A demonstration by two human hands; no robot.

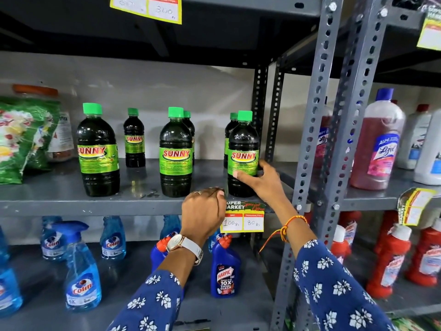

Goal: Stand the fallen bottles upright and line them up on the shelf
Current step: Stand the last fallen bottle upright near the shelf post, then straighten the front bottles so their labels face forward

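- Head view, nearest: two forearms in blue sleeves with white flowers reach up toward the grey metal shelf [71, 201]. The left wrist wears a white-strapped watch [185, 246], the right wrist an orange-and-yellow thread [290, 226].
- The left hand [202, 211] is curled into a loose fist at the shelf's front edge, fingers folded in and gripping nothing that can be seen.
- The right hand [260, 177] wraps the lower label of the rightmost front bottle [243, 154], thumb across the front, the other fingers around its right side. That bottle stands upright near the shelf's right end, beside the slotted post [310, 139].
- Just below it a yellow price tag [243, 222] hangs from the shelf edge.
- Along the front stand two more dark "SUNNY" bottles with green caps: the middle bottle [176, 151] and the left bottle [97, 149], both upright and well apart.
- Further back, smaller-looking bottles stand upright: one [134, 137] between the left and middle bottles, one each partly hidden behind the middle and rightmost ones.
- Far left, a green packet [23, 137] leans on the shelf.
- On the lower shelf are blue spray bottles [81, 271] and a dark-blue Harpic bottle [225, 268].
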